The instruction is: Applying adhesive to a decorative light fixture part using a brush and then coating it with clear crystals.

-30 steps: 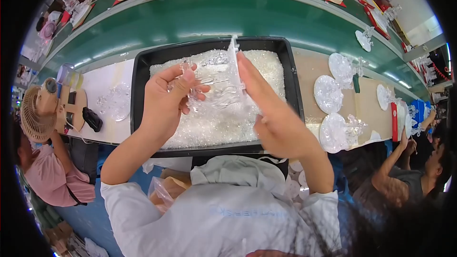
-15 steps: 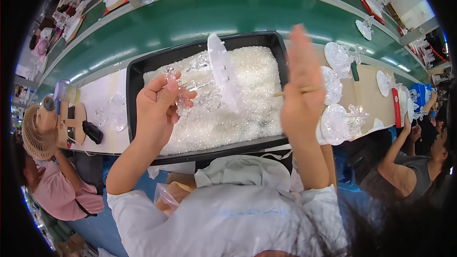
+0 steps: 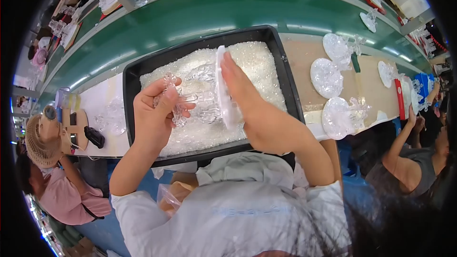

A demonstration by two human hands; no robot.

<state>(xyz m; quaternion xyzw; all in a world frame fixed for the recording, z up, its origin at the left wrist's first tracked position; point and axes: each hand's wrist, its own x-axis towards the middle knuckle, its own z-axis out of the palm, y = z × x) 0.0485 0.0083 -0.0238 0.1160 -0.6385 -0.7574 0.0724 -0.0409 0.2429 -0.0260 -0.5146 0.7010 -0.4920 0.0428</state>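
My left hand is closed around the branching end of a clear plastic ornament, tilted on its side above a black tray. A round white disc base stands nearly upright at the ornament's right end. Against the disc's right face lies my right hand, its fingers straight and flat. Any stick in that hand is hidden now. Glittering whitish granules fill the tray beneath both hands.
Several clear ornaments on round white bases lie on the cardboard-covered table to the right. A small black object and a wicker-looking hat are at the left. People sit on both sides. A green conveyor runs behind.
My right hand has swung left from beside the tray and flattened against the disc. The thin stick seen at that hand earlier no longer shows. The left hand keeps its hold.
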